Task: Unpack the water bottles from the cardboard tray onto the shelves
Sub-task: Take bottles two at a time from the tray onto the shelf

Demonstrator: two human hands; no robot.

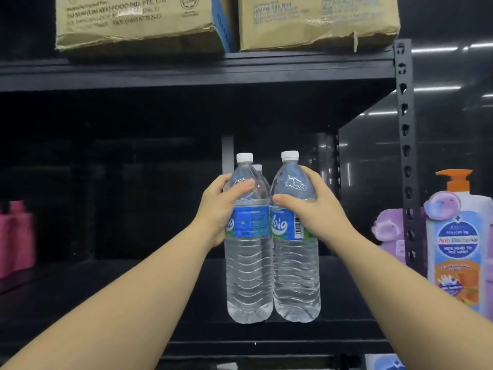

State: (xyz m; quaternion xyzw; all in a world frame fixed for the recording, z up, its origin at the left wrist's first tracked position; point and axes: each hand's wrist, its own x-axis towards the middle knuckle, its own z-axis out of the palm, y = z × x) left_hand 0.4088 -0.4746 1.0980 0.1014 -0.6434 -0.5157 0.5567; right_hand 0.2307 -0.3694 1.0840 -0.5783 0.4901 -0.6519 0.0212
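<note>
The left hand (217, 209) grips one water bottle (249, 263) and the right hand (316, 206) grips another (296, 263), both upright, side by side, touching, over the black shelf (133, 303).

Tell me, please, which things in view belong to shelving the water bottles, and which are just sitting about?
Job: left hand; right hand; left bottle; right bottle; third bottle's cap behind; black shelf.

Bystanders: cardboard boxes above; orange-pump wash bottle; pink bottles; purple toy.
</note>
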